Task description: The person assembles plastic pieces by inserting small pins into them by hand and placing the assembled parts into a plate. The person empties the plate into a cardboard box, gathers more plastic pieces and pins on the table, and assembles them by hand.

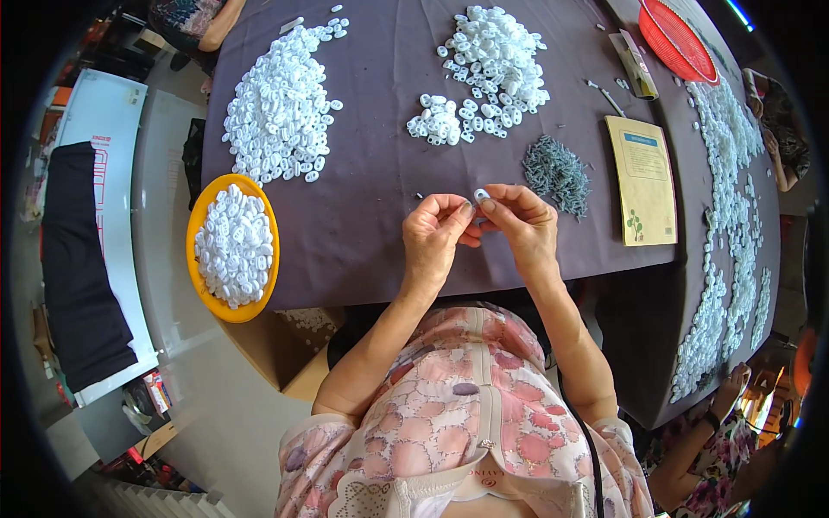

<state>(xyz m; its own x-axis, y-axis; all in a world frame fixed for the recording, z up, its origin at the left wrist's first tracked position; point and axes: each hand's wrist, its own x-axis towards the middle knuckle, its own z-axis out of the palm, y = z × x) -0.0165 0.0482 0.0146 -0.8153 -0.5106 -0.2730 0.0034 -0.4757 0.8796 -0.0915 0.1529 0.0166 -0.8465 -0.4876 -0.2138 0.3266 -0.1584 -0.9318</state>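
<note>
My right hand (pixel 525 229) pinches a small white oval plastic piece (pixel 481 196) between thumb and fingertips, over the near edge of the dark cloth. Close beside it, my left hand (pixel 434 235) has its thumb and forefinger pressed together. Whatever is in that pinch is hidden or too small to name. Just right of my hands lies a heap of small grey screw-like pieces (pixel 557 175). White oval pieces with holes form a pile (pixel 496 56) farther off, with a smaller cluster (pixel 434 121) in front of it.
At the left are a large white heap (pixel 281 104) and a yellow bowl (pixel 248 314) of white pieces, above a cardboard box (pixel 263 350). A tan booklet (pixel 643 186), a red basket (pixel 678 43) and more white pieces (pixel 734 198) lie right. Other people's arms (pixel 224 24) show at the edges.
</note>
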